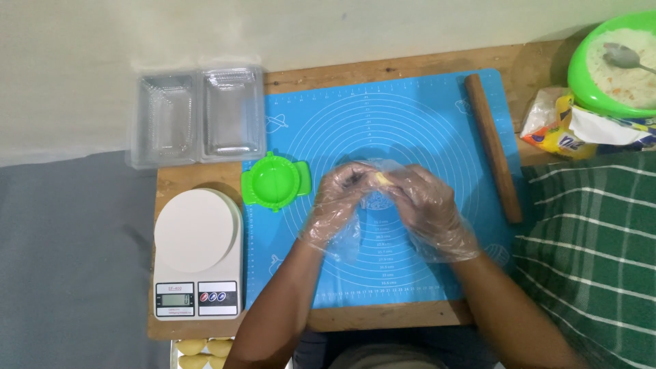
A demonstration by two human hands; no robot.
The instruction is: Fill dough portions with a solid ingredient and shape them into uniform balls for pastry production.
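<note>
Both hands wear clear plastic gloves and meet above the middle of a blue silicone baking mat (410, 109). My left hand (338, 201) and my right hand (427, 205) press together around a small yellow lump of dough (382, 179), which shows only as a sliver between the fingers. To the left of my left hand lies a green round dumpling press (275, 181), open and flat on the mat's edge.
A wooden rolling pin (493, 147) lies along the mat's right side. A white kitchen scale (197, 253) stands at the left, two clear plastic boxes (198, 116) behind it. A green bowl with a spoon (618, 61) and a packet (581, 130) sit at the back right. Yellow dough pieces (203, 350) lie at the front.
</note>
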